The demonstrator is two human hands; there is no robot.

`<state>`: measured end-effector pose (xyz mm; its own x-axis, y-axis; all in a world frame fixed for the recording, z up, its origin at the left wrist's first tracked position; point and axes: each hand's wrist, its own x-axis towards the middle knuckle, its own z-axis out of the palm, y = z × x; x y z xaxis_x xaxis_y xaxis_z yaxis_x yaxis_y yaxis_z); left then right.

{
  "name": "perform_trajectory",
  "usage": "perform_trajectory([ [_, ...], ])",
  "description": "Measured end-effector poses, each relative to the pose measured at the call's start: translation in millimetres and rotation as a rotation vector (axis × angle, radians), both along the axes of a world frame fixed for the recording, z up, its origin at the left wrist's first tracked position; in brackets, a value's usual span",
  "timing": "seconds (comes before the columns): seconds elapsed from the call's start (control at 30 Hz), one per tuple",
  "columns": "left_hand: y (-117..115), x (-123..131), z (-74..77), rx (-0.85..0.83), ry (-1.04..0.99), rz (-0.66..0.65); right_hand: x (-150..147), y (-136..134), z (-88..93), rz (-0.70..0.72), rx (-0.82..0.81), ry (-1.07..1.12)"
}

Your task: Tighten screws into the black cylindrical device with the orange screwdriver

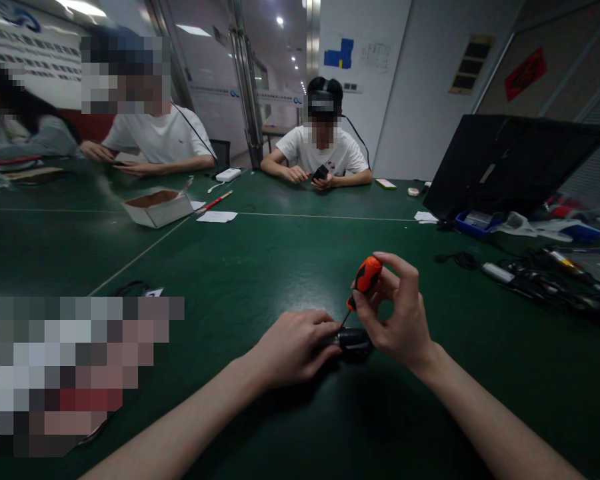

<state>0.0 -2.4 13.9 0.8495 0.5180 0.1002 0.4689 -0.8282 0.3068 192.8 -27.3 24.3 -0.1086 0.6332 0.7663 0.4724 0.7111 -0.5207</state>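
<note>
In the head view, my right hand (400, 313) grips an orange and black screwdriver (369, 275) by its handle. Its thin shaft slants down and left to a small dark device (355, 341) lying on the green table (290, 267). My left hand (300, 343) is closed around the left end of that device and holds it against the tabletop. The screwdriver's tip meets the device close to my left fingertips, which hide the exact contact. The device is black and glossy at its right end; its kind cannot be made out.
A white box (157, 208), paper slips (217, 217) and a red pencil-like stick (217, 201) lie at far left. Black cables (540, 283), a blue tray (477, 222) and a large black monitor (510, 163) stand at right. Across the table sit several people, one holding a dark object (320, 175).
</note>
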Motion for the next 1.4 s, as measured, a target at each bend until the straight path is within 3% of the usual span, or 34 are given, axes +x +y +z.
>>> perform_trajectory([
  [0.4,0.3,-0.5,-1.3,-0.012,0.012,0.008,0.8,0.3,4.4,-0.036,0.084,-0.024],
  [0.63,-0.1,-0.1,1.0,0.005,0.041,0.013,-5.4,-1.8,26.1,0.062,-0.036,-0.072],
  [0.9,-0.4,-1.5,3.2,0.002,0.023,0.02,-8.9,9.8,60.7,0.049,-0.162,-0.231],
  [1.03,0.0,-2.1,4.5,-0.024,0.0,0.014,-7.2,21.8,69.7,0.22,-0.337,-0.14],
  [1.23,2.4,-2.6,2.1,-0.044,-0.005,0.018,5.8,24.8,82.9,0.359,-0.41,-0.101],
  [1.4,1.8,-1.1,4.2,-0.068,-0.003,0.027,10.1,24.5,81.3,0.341,-0.472,-0.065],
])
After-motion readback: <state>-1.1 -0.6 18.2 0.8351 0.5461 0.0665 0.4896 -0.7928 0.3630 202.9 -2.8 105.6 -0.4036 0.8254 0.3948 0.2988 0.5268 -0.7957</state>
